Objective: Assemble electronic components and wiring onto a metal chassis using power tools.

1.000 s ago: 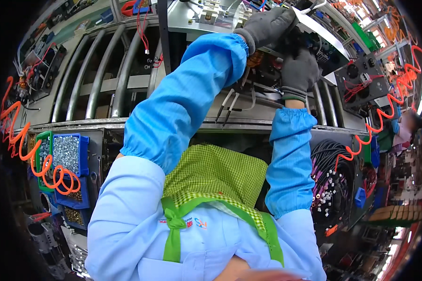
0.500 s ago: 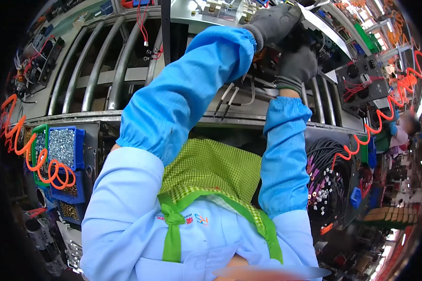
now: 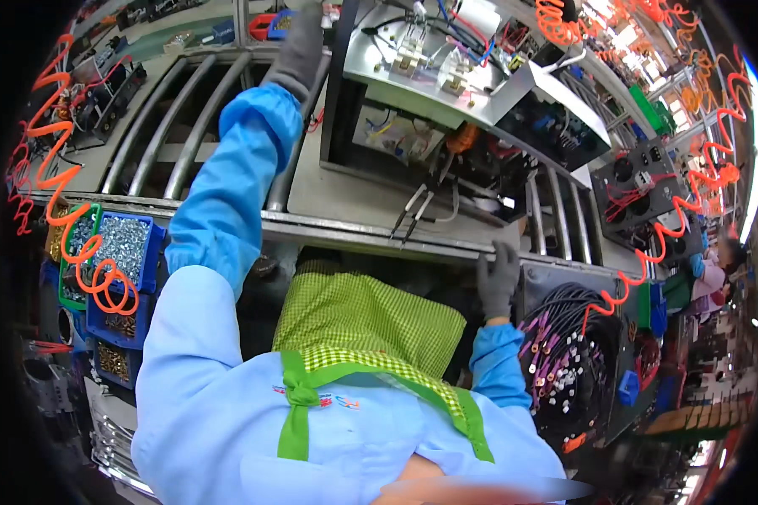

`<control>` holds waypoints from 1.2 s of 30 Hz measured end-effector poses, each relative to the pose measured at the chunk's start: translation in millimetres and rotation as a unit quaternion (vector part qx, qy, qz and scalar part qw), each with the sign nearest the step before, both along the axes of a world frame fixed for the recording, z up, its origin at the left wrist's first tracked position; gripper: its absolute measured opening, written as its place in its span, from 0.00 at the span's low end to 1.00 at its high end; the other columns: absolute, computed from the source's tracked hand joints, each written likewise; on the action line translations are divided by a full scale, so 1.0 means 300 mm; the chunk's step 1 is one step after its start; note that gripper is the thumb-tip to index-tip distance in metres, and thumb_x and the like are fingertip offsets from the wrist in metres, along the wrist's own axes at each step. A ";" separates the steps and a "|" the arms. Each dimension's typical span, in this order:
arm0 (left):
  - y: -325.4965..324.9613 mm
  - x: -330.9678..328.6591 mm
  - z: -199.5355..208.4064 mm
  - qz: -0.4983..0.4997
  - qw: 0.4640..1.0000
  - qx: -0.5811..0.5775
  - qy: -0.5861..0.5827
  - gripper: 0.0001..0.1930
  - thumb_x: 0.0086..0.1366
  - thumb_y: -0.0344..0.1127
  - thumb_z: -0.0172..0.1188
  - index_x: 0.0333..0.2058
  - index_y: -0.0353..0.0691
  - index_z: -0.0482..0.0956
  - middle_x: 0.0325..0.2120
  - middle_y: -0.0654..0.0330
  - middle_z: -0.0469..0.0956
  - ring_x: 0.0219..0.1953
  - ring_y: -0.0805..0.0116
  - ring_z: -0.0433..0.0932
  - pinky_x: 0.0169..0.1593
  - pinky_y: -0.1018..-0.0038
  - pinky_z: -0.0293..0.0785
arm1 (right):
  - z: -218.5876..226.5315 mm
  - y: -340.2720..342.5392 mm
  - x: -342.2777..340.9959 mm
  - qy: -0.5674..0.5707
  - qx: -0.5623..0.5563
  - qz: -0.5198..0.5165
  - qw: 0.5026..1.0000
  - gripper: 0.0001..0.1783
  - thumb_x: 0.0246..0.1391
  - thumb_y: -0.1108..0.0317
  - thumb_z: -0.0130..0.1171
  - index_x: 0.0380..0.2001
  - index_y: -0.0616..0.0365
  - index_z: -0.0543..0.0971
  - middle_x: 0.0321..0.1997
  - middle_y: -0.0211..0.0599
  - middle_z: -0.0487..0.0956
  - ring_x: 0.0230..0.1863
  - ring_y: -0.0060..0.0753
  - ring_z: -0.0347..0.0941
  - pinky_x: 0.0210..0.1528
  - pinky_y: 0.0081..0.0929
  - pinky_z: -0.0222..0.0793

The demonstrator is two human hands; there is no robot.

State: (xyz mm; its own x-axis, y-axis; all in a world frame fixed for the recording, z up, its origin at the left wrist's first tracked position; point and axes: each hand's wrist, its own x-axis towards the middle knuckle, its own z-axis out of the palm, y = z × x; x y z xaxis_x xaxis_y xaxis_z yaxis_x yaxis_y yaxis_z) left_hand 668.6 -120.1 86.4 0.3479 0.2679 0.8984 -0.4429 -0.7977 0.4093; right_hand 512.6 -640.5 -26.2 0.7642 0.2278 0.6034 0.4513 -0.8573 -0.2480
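Observation:
My left hand [image 3: 297, 52], in a grey glove, reaches far forward beside the left wall of a metal equipment housing [image 3: 338, 109]. Its fingers run to the top of the picture and are too unclear to tell whether they hold anything. My right hand [image 3: 499, 282], gloved in grey too, is at the near edge of the conveyor, fingers stretched out and holding nothing I can see. The housing has an open front with a copper coil [image 3: 461, 139] and wiring inside. Two cable ends with white sleeves [image 3: 416, 202] hang out over the worktop. A white-and-black panel piece [image 3: 556, 114] sits tilted on its right.
Steel conveyor rollers [image 3: 194, 135] lie to the left. Blue bins of screws [image 3: 126, 244] stand at the lower left under a coiled orange hose [image 3: 55, 126]. A bundle of black cables [image 3: 573, 320] lies at the right. A black panel with sockets [image 3: 640, 189] stands beyond it.
Both hands have come off the panel piece on the housing. The left hand has swung to the left side, while the right has drawn back toward me. The housing's top and front are now exposed.

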 end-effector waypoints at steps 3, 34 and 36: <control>-0.077 0.090 -0.142 0.018 0.999 -0.012 0.043 0.20 0.74 0.43 0.36 0.58 0.43 0.64 0.36 0.53 0.78 0.37 0.65 0.75 0.41 0.72 0.72 | -0.109 -0.043 -0.047 0.049 0.039 -0.024 0.998 0.18 0.49 0.65 0.60 0.44 0.58 0.76 0.46 0.50 0.73 0.50 0.53 0.68 0.53 0.43 0.64; -1.705 0.334 0.025 -0.364 0.895 -0.249 0.064 0.30 0.71 0.50 0.34 0.60 0.30 0.60 0.61 0.44 0.59 0.64 0.50 0.56 0.66 0.65 0.50 | -0.241 -0.126 -0.413 0.352 0.191 0.090 0.912 0.10 0.53 0.64 0.57 0.36 0.56 0.78 0.37 0.41 0.75 0.39 0.45 0.73 0.40 0.37 0.70; -1.767 0.345 0.019 -0.353 0.901 -0.245 0.067 0.29 0.71 0.50 0.34 0.59 0.30 0.60 0.60 0.44 0.59 0.63 0.49 0.56 0.66 0.65 0.50 | -0.252 -0.165 -0.441 0.369 0.210 0.069 0.903 0.10 0.53 0.64 0.57 0.36 0.56 0.78 0.37 0.41 0.75 0.39 0.45 0.73 0.41 0.37 0.71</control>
